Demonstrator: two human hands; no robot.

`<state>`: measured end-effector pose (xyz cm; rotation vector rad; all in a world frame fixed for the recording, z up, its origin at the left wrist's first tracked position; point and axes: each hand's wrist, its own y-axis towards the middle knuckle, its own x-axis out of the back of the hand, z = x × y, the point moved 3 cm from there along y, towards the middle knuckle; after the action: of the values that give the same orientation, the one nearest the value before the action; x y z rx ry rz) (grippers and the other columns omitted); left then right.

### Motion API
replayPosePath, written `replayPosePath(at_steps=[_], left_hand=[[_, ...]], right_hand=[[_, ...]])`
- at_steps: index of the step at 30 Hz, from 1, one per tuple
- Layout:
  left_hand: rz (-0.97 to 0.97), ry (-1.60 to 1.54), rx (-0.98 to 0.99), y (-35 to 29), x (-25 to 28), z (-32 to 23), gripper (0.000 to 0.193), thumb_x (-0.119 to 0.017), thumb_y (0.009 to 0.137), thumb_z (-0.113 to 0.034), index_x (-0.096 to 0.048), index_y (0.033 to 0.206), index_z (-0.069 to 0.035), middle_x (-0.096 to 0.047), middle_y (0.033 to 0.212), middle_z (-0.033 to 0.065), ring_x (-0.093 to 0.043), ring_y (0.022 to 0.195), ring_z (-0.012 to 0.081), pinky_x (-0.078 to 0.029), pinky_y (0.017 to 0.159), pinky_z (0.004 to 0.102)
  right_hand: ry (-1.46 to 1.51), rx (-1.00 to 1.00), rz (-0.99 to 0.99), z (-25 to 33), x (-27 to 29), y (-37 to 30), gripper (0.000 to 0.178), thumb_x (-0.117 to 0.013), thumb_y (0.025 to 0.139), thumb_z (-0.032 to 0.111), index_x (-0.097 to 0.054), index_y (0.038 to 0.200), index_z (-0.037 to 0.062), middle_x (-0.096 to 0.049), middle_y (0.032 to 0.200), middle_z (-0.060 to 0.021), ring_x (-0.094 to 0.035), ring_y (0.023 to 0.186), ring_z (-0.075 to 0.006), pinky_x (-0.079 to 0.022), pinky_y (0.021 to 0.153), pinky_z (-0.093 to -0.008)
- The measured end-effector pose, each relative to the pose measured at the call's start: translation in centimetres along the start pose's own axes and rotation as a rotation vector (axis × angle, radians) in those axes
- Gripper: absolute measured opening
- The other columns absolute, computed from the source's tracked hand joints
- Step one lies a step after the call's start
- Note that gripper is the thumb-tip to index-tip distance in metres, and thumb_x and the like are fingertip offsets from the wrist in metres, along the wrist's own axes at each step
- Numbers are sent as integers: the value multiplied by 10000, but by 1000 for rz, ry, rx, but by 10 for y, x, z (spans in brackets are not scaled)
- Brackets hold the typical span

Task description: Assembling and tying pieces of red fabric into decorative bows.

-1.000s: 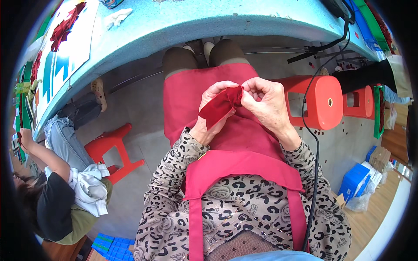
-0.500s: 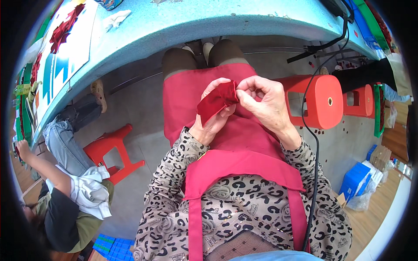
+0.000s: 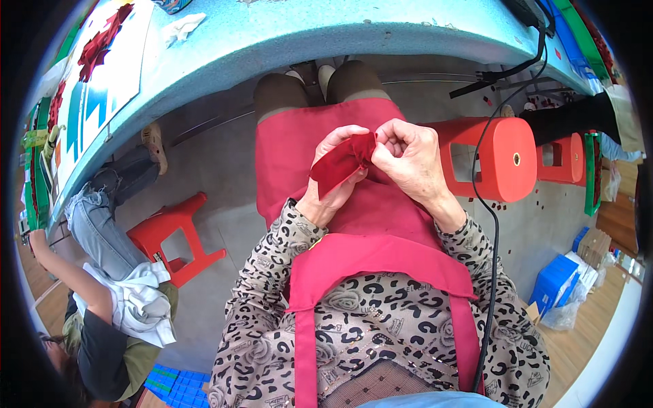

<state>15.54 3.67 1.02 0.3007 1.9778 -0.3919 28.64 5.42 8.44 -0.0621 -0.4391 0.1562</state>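
Above my lap, both hands work on a small dark red cloth piece (image 3: pixel 340 166); it looks like a little pouch or folded scrap of velvety fabric. My left hand (image 3: pixel 326 194) is closed round its left side, fingers behind it and partly hidden. My right hand (image 3: pixel 413 160) pinches the gathered right end of the cloth between thumb and fingertips. Whether a needle or thread is in that pinch is too small to tell. A red apron (image 3: pixel 289 146) covers my lap beneath the hands.
A light blue table (image 3: pixel 306 47) curves across the front, with red fabric pieces (image 3: pixel 98 47) at its left. Red stools (image 3: pixel 507 160) stand to the right, another red stool (image 3: pixel 170 231) to the left by a seated person (image 3: pixel 102 340). A black cable (image 3: pixel 491 238) hangs at my right.
My right hand has shifted slightly at the cloth's gathered end, its fingers curled closer. The cloth has turned a little in my left hand. The person at left has moved an arm.
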Motion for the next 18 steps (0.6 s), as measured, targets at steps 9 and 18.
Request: replayPosePath(at_steps=[9,18], left_hand=[[-5,-173,51,8,3,9,243,-504,910,-123,-523,1150,-92,-603,886,41,-447,538,68,-342,454,181],[99,-231,39,16,0,9,221,-492,916,-124,-529,1133,-98,-610,889,49,-459,535,67,-344,447,173]], right_hand=[[809,-246,125,-24,-1,10,50,-611,788,83,-587,769,43,-550,693,30,-410,604,-12,-307,549,-170],[1216,-341,234,-33,-10,11,80,-580,829,67,-585,750,56,-522,702,62,-415,627,-7,-320,566,-168]])
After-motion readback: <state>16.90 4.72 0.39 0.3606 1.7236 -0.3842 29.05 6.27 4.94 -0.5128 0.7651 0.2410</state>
